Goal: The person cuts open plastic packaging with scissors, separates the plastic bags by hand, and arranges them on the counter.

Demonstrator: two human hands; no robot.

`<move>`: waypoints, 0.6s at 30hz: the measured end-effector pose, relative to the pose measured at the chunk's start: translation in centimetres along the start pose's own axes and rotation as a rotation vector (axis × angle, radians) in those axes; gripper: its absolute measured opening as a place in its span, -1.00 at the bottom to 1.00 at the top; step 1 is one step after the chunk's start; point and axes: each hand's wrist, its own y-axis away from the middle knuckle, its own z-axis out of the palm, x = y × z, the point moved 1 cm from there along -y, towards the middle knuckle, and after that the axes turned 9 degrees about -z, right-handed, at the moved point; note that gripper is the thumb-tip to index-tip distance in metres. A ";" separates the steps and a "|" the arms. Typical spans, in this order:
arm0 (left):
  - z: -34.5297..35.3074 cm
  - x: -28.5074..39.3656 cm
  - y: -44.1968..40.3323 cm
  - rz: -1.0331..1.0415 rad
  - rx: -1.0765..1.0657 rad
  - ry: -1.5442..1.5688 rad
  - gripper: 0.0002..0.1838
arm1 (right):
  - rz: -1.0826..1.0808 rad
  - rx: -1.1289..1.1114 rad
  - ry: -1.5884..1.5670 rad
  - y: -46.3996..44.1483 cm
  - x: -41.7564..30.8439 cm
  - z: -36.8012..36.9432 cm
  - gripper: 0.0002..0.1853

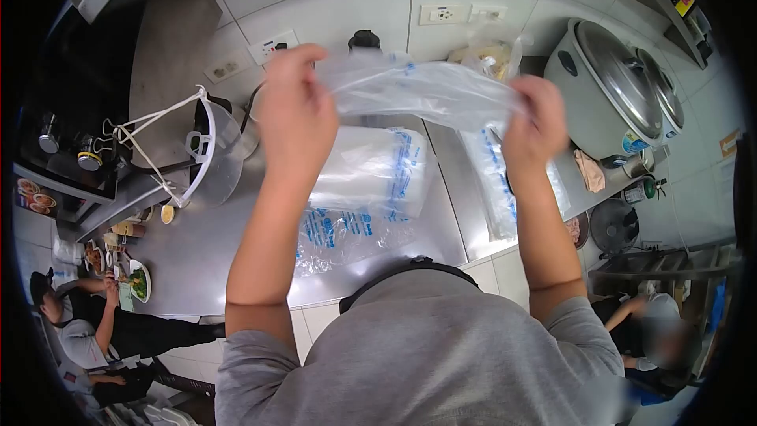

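A clear plastic bag [418, 91] is stretched sideways above the steel counter, slightly blurred. My left hand [300, 110] pinches its left end, and my right hand [538, 120] is closed on its right end. Below it lies a thick stack of clear bags [367, 170] with blue print along its right side. Another printed plastic sheet [339, 237] lies flat in front of that stack. Under and beside my right forearm, a second pile of printed bags [489, 181] rests on the counter.
The steel counter [189, 260] carries a clear round container [225, 162] at left and a large lidded cooker [583, 79] at right. A bag of food [493, 55] sits by the wall. People [87, 323] stand at lower left, another person [654, 331] at lower right.
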 end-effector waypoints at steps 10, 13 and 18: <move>4.7 -11.5 21.7 -0.516 -0.485 -0.039 -0.82 | 0.449 -0.457 -0.217 17.0 4.0 7.6 -0.60; 5.7 -11.0 22.7 -0.361 -0.487 -0.009 -0.95 | 0.674 -0.408 -0.348 16.6 2.4 7.8 -0.58; 4.9 -12.4 23.8 -0.606 -0.297 0.036 -0.78 | 0.397 -0.441 -0.195 18.7 4.4 6.4 -0.55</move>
